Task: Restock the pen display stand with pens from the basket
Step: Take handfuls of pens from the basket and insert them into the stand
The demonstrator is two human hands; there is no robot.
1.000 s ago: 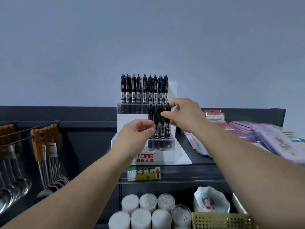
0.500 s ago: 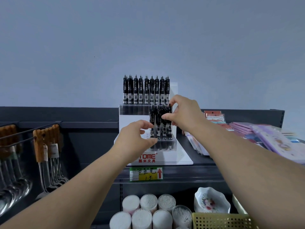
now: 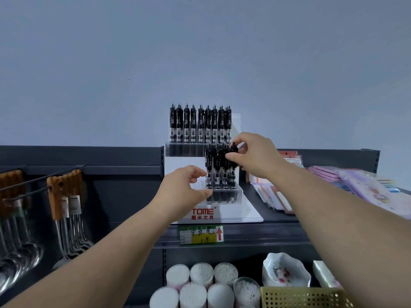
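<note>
The white and clear pen display stand [image 3: 246, 211] with a red TOME logo sits on the dark shelf. Its upper tier holds a full row of black pens [image 3: 200, 123]. A cluster of black pens [image 3: 216, 172] stands at the right of the lower tier. My right hand [image 3: 258, 156] pinches the top of one black pen [image 3: 233, 150] at the right of that cluster. My left hand [image 3: 182, 190] is at the lower tier's left part, fingers curled over it and thumb against its clear front. The yellow perforated basket [image 3: 304, 296] shows at the bottom edge; its contents are hidden.
Notebooks and stationery packs [image 3: 364, 187] lie right of the stand. Wooden-handled ladles [image 3: 66, 210] hang at the left. Below the shelf stand round cotton-swab tubs [image 3: 200, 285] and a floral dish [image 3: 284, 274]. A price label [image 3: 201, 234] is on the shelf edge.
My right hand stays pinched on the pen top and has shifted slightly right. My left hand's thumb and forefinger have spread a little at the lower tier.
</note>
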